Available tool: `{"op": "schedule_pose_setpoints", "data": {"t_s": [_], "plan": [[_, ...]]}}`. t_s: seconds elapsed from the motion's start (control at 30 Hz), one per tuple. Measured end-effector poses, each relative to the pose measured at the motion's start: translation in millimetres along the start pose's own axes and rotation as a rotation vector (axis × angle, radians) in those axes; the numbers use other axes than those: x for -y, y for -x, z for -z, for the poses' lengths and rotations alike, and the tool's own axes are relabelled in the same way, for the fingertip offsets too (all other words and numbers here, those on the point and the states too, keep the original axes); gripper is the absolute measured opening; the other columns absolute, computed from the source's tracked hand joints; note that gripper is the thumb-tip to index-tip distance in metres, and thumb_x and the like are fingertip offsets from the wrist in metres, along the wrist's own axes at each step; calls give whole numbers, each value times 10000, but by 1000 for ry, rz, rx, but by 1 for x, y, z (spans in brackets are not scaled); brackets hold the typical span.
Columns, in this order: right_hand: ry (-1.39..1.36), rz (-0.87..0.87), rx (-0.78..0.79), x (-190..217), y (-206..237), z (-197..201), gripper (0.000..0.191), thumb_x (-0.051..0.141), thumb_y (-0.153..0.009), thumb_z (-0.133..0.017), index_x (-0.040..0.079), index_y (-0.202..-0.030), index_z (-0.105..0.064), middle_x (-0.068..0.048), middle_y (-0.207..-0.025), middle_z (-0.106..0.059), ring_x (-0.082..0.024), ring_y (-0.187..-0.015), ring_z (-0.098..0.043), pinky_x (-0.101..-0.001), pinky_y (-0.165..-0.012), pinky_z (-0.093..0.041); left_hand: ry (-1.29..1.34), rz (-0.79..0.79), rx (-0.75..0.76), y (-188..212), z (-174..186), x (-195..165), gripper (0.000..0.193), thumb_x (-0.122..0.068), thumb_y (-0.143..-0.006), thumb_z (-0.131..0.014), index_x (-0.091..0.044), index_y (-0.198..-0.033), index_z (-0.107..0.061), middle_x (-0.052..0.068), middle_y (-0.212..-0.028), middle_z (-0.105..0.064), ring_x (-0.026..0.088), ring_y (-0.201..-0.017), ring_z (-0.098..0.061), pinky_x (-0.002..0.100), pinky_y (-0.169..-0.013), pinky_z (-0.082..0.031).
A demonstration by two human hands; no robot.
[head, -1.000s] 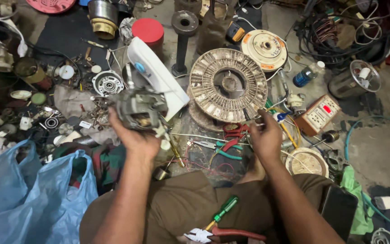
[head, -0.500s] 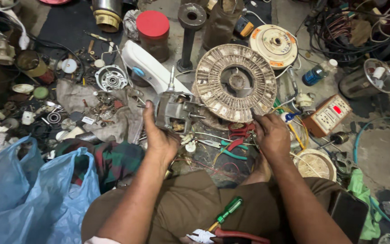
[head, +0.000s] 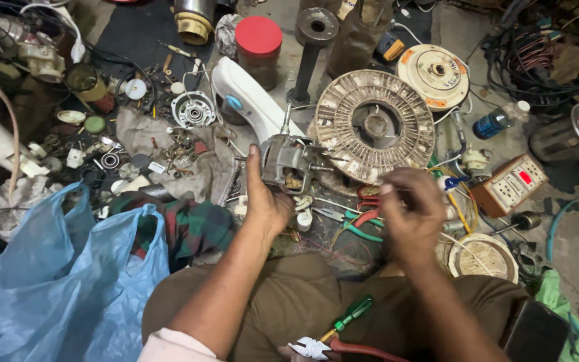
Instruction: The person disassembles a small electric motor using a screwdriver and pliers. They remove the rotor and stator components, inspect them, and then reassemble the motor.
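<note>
Grey motor beside red-lidded jar

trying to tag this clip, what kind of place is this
Probably a small repair workshop for electrical appliances, worked at floor level. The left hand holds a small electric motor, a big round fan-like rotor lies beside it, and pliers, loose parts and cables lie all around.

Left hand grips small motor; right hand pinched beside finned disc.
</note>
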State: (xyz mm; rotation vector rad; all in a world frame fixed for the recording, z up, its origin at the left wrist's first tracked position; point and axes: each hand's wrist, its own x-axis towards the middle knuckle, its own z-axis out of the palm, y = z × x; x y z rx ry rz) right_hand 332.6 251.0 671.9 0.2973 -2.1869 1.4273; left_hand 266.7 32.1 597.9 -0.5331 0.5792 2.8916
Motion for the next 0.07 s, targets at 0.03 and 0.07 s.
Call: {"op": "schedule_pose_setpoints", "data": {"t_s": [0.03, 0.07], "plan": [[-88, 13, 59, 11, 3, -10, 107, 36, -975, -708, 44, -1081, -692, -85, -1181, -641, -190, -1055, -666, -297, -901, -592, -1, -3, -12, 1, 1, 1, 740, -669, -847, -621, -116, -1338, -608, 106, -1315, -652, 290, -1224, -607, 523, -1090, -463], [-36, 22, 116, 21, 3, -20, 149, 49, -944, -723, 67, -1092, -716, -95, -1225, -617, -200, -1042, -682, -303, -882, -616, -3, -6, -24, 1, 1, 1, 750, -669, -839, -624, -124, -1353, -596, 101, -1339, -639, 290, -1235, -601, 526, -1094, -458]]}}
